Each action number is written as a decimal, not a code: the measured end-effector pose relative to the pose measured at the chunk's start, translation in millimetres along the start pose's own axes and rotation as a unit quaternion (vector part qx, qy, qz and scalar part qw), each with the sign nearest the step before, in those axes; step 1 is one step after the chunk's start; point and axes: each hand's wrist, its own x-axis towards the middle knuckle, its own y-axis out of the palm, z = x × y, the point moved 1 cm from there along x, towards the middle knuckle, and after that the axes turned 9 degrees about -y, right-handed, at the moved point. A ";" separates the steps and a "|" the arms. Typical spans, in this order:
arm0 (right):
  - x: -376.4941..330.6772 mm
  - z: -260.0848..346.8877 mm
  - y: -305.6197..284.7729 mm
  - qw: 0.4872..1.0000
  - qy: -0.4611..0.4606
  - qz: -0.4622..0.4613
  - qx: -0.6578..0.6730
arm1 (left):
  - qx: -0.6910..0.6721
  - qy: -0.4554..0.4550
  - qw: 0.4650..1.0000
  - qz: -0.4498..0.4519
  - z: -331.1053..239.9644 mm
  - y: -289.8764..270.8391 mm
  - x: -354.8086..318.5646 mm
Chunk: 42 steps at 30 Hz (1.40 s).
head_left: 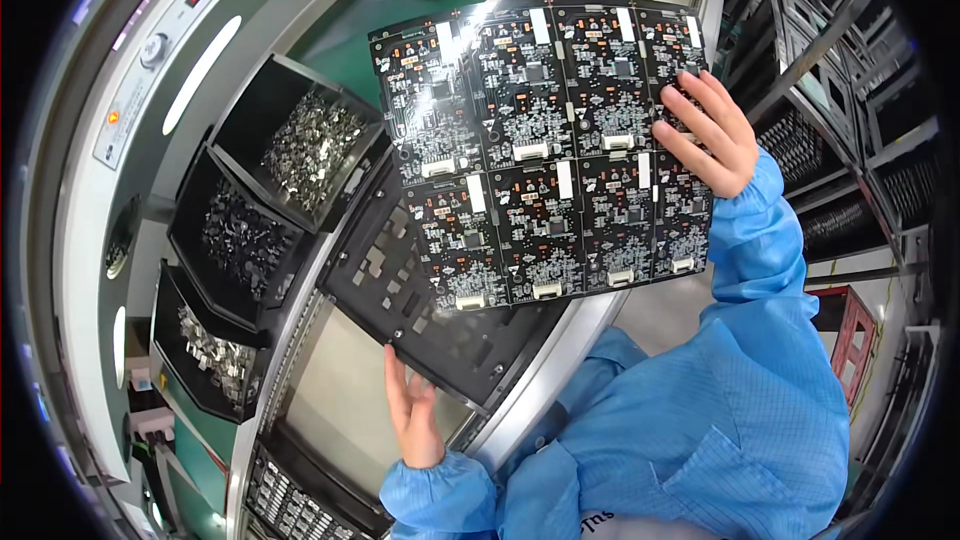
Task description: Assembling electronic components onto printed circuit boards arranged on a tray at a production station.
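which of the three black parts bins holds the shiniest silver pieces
The top bin, farthest from the left hand: its pile is bright silver. The middle bin holds dark parts; the lowest bin holds duller, fewer pieces.
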 end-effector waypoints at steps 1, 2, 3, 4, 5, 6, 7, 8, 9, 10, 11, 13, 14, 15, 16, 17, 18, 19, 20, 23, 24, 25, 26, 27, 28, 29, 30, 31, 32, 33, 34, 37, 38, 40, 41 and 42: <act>-0.1 1.1 -1.9 1.000 -0.004 -0.002 -0.003 | -0.001 -0.001 1.000 -0.002 0.1 0.3 -0.1; -0.5 2.5 -5.1 1.000 -0.001 -0.001 0.001 | -0.024 0.001 1.000 0.011 -0.5 0.6 0.2; -1.4 3.3 -7.7 1.000 0.006 -0.007 -0.004 | -0.047 0.004 0.999 0.024 -0.5 0.6 0.0; -2.3 4.1 -10.2 1.000 0.014 -0.012 -0.009 | -0.047 0.003 0.999 0.025 0.1 -0.2 -0.3; -1.8 4.1 -12.4 1.000 0.011 -0.014 -0.011 | -0.048 0.005 0.999 0.021 0.9 -1.1 -0.5; -2.4 5.5 -14.4 1.000 0.011 -0.012 -0.012 | -0.049 0.007 0.999 0.016 1.9 -1.9 -1.0; -2.8 7.0 -16.3 1.000 0.010 -0.013 -0.011 | -0.049 0.006 0.999 0.017 3.5 -2.8 -2.6; -3.3 6.9 -17.9 1.000 0.010 -0.017 -0.012 | -0.046 0.002 0.999 0.016 4.0 -3.2 -3.1; -4.7 6.1 -19.9 1.000 0.001 -0.017 -0.018 | -0.043 -0.001 0.999 0.015 4.2 -3.6 -3.1; -6.0 5.7 -22.3 1.000 0.001 -0.016 -0.021 | -0.042 0.001 0.999 0.015 4.2 -3.5 -2.7; -6.1 6.6 -23.9 1.000 -0.002 -0.016 -0.021 | -0.042 0.004 0.999 0.015 5.4 -4.2 -4.0; -5.0 10.0 -26.1 1.000 0.006 -0.012 -0.013 | -0.043 0.008 0.999 0.009 7.5 -6.8 -6.5; -4.1 10.9 -28.2 1.000 0.007 -0.009 -0.010 | -0.047 0.009 0.999 0.005 7.1 -8.3 -6.3; -2.4 12.2 -30.7 1.000 0.012 0.004 -0.005 | -0.052 0.009 0.999 0.000 6.9 -10.3 -6.6; -1.1 13.9 -31.2 1.000 0.017 0.002 0.001 | -0.054 0.012 0.998 -0.005 7.2 -12.7 -7.2; -0.8 14.8 -30.9 1.000 0.023 -0.001 0.007 | -0.036 0.021 0.999 -0.013 7.8 -14.1 -8.2; -0.3 15.2 -29.2 1.000 0.023 -0.007 0.004 | -0.018 0.030 0.999 -0.020 8.1 -15.6 -8.8; 1.7 15.2 -27.1 1.000 0.020 -0.010 0.007 | -0.020 0.032 0.999 -0.025 7.7 -17.1 -8.4; 2.9 16.1 -25.6 1.000 0.019 -0.011 0.007 | -0.009 0.042 0.999 -0.029 7.3 -18.3 -8.3; 7.6 19.2 -22.3 1.000 0.024 -0.009 0.018 | 0.001 0.054 0.998 -0.037 7.9 -20.0 -8.9; 8.1 18.5 -20.7 1.000 0.020 -0.009 0.022 | 0.001 0.055 0.998 -0.039 8.1 -19.5 -8.7; 9.1 18.8 -19.9 1.000 0.019 -0.002 0.021 | 0.000 0.058 0.997 -0.041 8.3 -18.4 -9.1; 9.8 18.6 -17.8 1.000 0.018 -0.006 0.022 | -0.004 0.054 0.998 -0.043 8.2 -17.5 -9.9; 9.9 18.1 -15.8 1.000 0.018 -0.010 0.023 | -0.007 0.050 0.998 -0.045 7.9 -17.9 -10.2; 9.8 17.3 -15.2 1.000 0.018 -0.006 0.021 | -0.008 0.053 0.997 -0.046 8.0 -19.8 -10.1; 9.7 16.5 -13.9 1.000 0.017 -0.008 0.021 | -0.012 0.051 0.998 -0.040 9.1 -21.7 -11.0; 9.4 15.8 -12.3 1.000 0.015 -0.011 0.019 | -0.016 0.048 0.998 -0.033 9.3 -22.5 -10.8; 9.7 15.3 -11.1 1.000 0.013 -0.013 0.018 | -0.016 0.050 0.998 -0.034 7.7 -22.2 -10.1; 10.4 15.2 -11.5 1.000 0.019 -0.009 0.017 | -0.019 0.048 0.998 -0.037 5.9 -21.1 -10.5; 10.4 14.4 -11.3 1.000 0.019 -0.010 0.016 | -0.022 0.046 0.998 -0.039 4.6 -19.9 -10.9; 9.5 13.4 -11.4 1.000 0.016 -0.010 0.015 | -0.021 0.048 0.998 -0.040 4.1 -18.5 -11.4; 1.4 5.3 -14.4 1.000 0.007 -0.016 0.013 | -0.016 0.048 0.998 -0.045 7.7 -6.7 -18.1; -0.1 4.6 -14.2 1.000 0.005 -0.020 0.012 | -0.016 0.048 0.998 -0.046 8.9 -6.2 -19.0; -1.4 3.5 -12.2 1.000 0.006 -0.025 0.009 | -0.016 0.051 0.997 -0.047 9.0 -4.4 -19.3; -0.6 3.6 -9.8 1.000 0.006 -0.028 0.008 | -0.012 0.052 0.998 -0.040 9.0 -4.2 -18.9; -0.9 2.0 -4.5 0.999 0.035 -0.018 0.020 | -0.009 0.054 0.998 -0.034 8.9 -4.3 -18.0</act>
